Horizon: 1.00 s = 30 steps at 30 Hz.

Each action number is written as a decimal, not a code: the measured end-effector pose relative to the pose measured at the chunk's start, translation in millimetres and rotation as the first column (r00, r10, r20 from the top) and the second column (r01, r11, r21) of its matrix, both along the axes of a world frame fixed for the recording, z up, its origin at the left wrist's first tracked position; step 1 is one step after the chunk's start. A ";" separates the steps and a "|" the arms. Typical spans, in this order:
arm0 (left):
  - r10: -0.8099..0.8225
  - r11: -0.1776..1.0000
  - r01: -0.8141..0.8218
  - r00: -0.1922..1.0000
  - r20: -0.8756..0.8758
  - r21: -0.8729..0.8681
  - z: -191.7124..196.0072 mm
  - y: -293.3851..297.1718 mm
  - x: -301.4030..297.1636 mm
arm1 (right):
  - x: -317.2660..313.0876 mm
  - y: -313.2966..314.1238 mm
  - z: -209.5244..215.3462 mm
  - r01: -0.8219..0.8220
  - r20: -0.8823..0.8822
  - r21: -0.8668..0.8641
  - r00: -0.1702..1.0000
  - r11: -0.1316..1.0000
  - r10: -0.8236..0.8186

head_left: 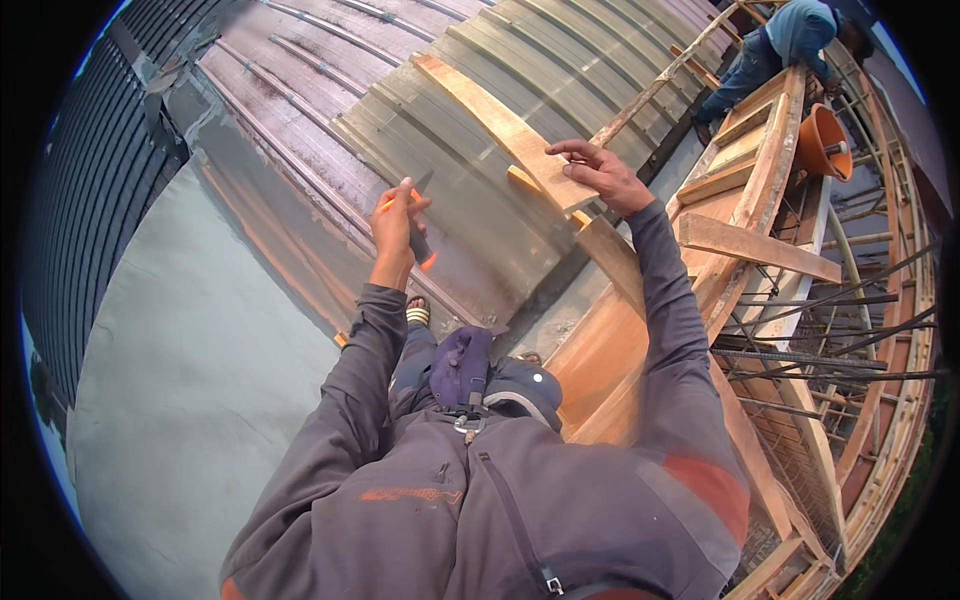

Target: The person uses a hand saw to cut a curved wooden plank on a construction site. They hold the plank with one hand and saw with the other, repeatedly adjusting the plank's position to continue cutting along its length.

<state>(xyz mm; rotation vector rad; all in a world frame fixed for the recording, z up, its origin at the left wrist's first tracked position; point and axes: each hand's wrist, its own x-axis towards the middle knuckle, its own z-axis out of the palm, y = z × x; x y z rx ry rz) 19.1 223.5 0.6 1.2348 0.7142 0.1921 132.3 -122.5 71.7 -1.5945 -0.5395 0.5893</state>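
My left hand (396,212) is closed round a hand tool (419,242) with an orange and dark handle. A pointed grey part shows above the fingers; its exact kind is unclear. My right hand (604,176) is at the right edge of a long pale wooden board (495,118), thumb and fingers curled at its near end. The board slants away to the upper left, over corrugated sheeting. Beneath its near end a shorter wooden piece (522,180) sticks out, and another plank (612,258) lies below my right wrist.
Corrugated roof sheets (450,210) spread ahead, with a smooth grey surface (190,340) on the left. On the right are timber formwork (745,200), a loose plank (760,248), protruding steel bars (820,362) and an orange bucket (825,143). Another person (775,55) bends over at the far right.
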 end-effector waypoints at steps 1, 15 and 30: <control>-0.077 0.995 0.076 0.997 -0.021 -0.062 0.5 -9.3 23.1 | -7.7 -1.9 9.5 -0.014 0.050 -0.023 0.999 1.000 0.015; -0.442 0.837 0.535 0.786 0.432 -0.117 33.6 37.7 107.3 | -7.2 54.9 -30.9 -0.289 0.203 0.212 0.947 0.933 0.247; -0.425 0.846 0.190 0.804 0.416 0.498 111.7 88.7 17.8 | -14.2 2.4 -5.2 -0.229 -0.058 -0.891 0.914 0.392 0.401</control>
